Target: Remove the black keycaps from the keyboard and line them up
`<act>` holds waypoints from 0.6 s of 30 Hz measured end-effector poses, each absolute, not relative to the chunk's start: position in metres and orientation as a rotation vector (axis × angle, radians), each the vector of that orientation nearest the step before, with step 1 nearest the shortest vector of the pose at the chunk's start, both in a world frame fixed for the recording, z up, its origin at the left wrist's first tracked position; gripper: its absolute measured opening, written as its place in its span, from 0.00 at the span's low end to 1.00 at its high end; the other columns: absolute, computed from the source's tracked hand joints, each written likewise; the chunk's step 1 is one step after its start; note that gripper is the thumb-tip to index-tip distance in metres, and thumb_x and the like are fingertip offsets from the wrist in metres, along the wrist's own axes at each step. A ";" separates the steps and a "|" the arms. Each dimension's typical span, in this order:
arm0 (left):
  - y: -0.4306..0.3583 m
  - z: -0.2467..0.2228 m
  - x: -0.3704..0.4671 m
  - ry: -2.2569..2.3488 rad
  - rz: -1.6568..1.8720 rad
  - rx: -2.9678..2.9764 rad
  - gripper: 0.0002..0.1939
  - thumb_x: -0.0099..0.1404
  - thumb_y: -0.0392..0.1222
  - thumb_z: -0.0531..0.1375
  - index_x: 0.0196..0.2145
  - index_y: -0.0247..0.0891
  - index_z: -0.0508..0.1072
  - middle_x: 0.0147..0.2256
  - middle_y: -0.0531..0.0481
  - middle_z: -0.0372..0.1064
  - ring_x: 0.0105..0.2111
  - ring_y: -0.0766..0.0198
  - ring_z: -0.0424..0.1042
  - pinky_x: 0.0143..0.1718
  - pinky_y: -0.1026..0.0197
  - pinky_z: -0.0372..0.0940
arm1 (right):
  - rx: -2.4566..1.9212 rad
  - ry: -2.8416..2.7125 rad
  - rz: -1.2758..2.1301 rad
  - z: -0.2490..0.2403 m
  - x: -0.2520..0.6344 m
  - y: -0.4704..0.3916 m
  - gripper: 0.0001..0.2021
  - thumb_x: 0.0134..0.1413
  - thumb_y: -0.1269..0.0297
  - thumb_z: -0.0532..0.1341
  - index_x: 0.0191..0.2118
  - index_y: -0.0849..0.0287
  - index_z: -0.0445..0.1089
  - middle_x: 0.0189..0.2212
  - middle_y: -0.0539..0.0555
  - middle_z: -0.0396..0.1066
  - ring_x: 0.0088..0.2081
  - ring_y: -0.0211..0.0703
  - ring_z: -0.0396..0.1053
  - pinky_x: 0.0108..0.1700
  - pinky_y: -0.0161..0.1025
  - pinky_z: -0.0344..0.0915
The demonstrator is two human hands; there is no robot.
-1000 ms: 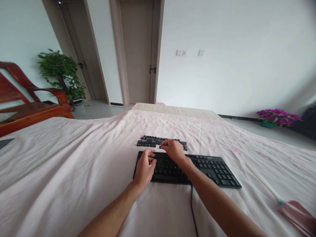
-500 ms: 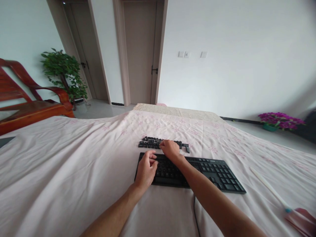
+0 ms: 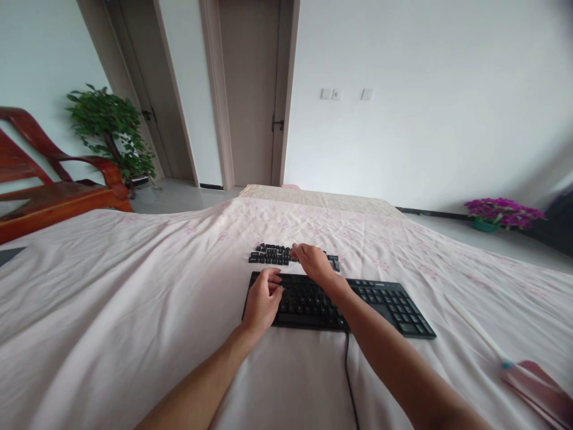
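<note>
A black computer keyboard [image 3: 308,323] lies on the cloth, and part of its left key area looks bare of caps. My left hand [image 3: 262,298] rests over its left end, fingers loosely bent and thumb apart from them; I see nothing held. Behind the keyboard, loose black keycaps [image 3: 268,258] lie in rough rows. Over the right part of these rows is my right hand [image 3: 311,261], its fingers pinched together. Whatever its fingertips hold is hidden, and the hand covers several caps.
A pale patterned cloth [image 3: 134,286] covers the surface. The keyboard's cable [image 3: 350,376] runs toward me. A fly swatter with a white handle and pink head [image 3: 537,388] lies at the right. A wooden chair [image 3: 58,167] stands at the left.
My right hand has shifted slightly right over the keycaps, with its fingers still pinched. My left hand stays at the keyboard's left end. The whole view has moved a little.
</note>
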State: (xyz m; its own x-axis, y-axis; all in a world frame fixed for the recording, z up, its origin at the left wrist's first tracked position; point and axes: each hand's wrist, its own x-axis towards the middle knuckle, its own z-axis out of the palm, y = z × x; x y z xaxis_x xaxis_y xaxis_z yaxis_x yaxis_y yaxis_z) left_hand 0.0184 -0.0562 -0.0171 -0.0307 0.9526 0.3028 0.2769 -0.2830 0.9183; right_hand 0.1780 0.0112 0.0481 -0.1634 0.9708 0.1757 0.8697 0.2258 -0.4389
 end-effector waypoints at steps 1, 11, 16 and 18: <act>-0.057 -0.017 0.018 1.306 1.339 1.616 0.17 0.57 0.31 0.57 0.45 0.38 0.67 0.37 0.50 0.68 0.31 0.68 0.70 0.39 0.62 0.66 | -1.587 -2.103 0.377 0.054 0.183 0.004 0.25 0.67 0.57 0.41 0.37 0.58 0.75 0.36 0.57 0.76 0.40 0.43 0.71 0.43 0.35 0.61; -0.058 -0.008 0.019 1.244 1.054 1.853 0.13 0.55 0.31 0.56 0.39 0.39 0.73 0.37 0.50 0.73 0.33 0.66 0.71 0.39 0.63 0.66 | -1.175 -1.903 0.828 0.042 0.216 -0.049 0.21 0.61 0.50 0.51 0.37 0.60 0.75 0.30 0.53 0.72 0.32 0.40 0.70 0.32 0.34 0.65; -0.046 -0.003 0.015 1.221 0.794 1.964 0.15 0.52 0.33 0.60 0.39 0.40 0.76 0.35 0.51 0.74 0.34 0.64 0.72 0.38 0.63 0.66 | -1.074 -1.816 1.005 0.037 0.213 -0.054 0.20 0.59 0.50 0.54 0.37 0.62 0.74 0.31 0.54 0.71 0.31 0.39 0.69 0.31 0.34 0.68; -0.042 -0.001 0.015 1.237 0.709 2.002 0.16 0.52 0.34 0.60 0.40 0.41 0.76 0.34 0.51 0.75 0.34 0.63 0.72 0.37 0.63 0.65 | -1.053 -1.859 0.997 0.040 0.212 -0.055 0.20 0.60 0.51 0.53 0.35 0.62 0.74 0.31 0.54 0.70 0.30 0.38 0.68 0.32 0.34 0.68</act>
